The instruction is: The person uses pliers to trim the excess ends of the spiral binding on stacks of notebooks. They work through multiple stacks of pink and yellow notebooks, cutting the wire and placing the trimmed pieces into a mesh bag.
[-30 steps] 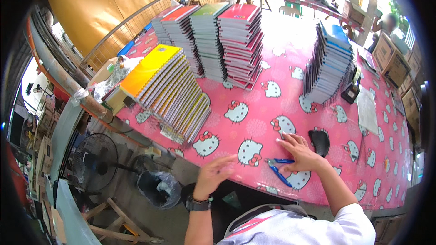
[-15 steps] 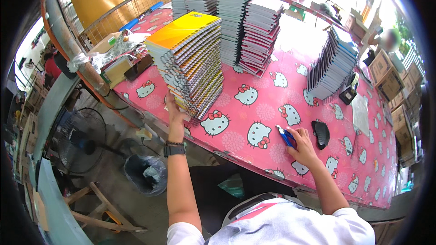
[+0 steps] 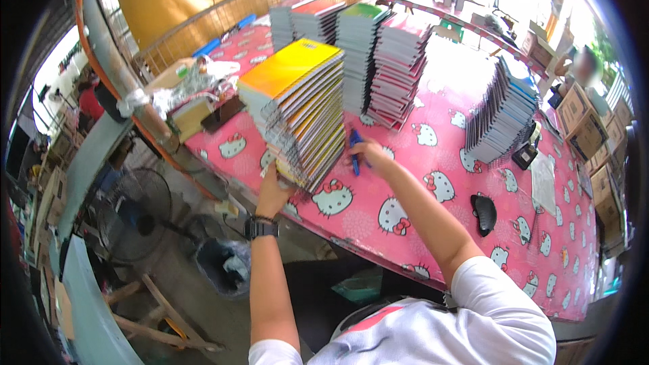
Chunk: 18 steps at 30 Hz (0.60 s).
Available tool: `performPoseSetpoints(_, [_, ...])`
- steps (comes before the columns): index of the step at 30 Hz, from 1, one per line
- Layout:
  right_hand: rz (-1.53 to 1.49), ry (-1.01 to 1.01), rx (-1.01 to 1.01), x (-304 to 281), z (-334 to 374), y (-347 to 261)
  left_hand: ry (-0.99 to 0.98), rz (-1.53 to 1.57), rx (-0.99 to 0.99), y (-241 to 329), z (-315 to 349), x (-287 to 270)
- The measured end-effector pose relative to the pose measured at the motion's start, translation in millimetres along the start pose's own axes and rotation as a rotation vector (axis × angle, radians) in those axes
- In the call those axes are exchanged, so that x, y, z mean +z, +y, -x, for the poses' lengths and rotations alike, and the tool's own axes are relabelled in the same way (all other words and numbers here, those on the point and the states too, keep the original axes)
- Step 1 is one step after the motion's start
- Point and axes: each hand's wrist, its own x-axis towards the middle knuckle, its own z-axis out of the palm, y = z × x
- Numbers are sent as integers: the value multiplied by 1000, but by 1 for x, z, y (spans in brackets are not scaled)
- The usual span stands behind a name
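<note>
A tall stack of yellow-covered spiral notebooks stands near the table's left front edge, its wire bindings fanned out. My left hand grips the stack's lower near corner, its fingers partly hidden by the notebooks. To the right of the stack, just above the table, my right hand is closed around blue-handled pliers. The pliers' tip is close to the lower right side of the stack, and I cannot tell whether it touches.
Behind stand stacks with green and red covers. A leaning notebook stack, a black curved object and a black-and-clear item lie rightward on the pink table. A bin and fan stand below left.
My right hand has lifted the pliers and carried them left and away from me, beside the yellow stack. My left hand stays at the stack's lower corner. The whole view has shifted slightly.
</note>
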Motion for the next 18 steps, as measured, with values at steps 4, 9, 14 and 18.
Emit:
performPoseSetpoints(4, [69, -41, 16, 25, -3, -5, -9, 59, -20, 17, 5, -11])
performPoseSetpoints(9, [14, -86, 33, 16, -1, -6, 9, 168, -91, 28, 11, -5])
performPoseSetpoints(14, [3, -27, -5, -2, 14, 6, -1, 165, -86, 43, 31, 17])
performPoseSetpoints(18, [27, -19, 18, -8, 38, 9, -27, -45, -72, 43, 39, 20])
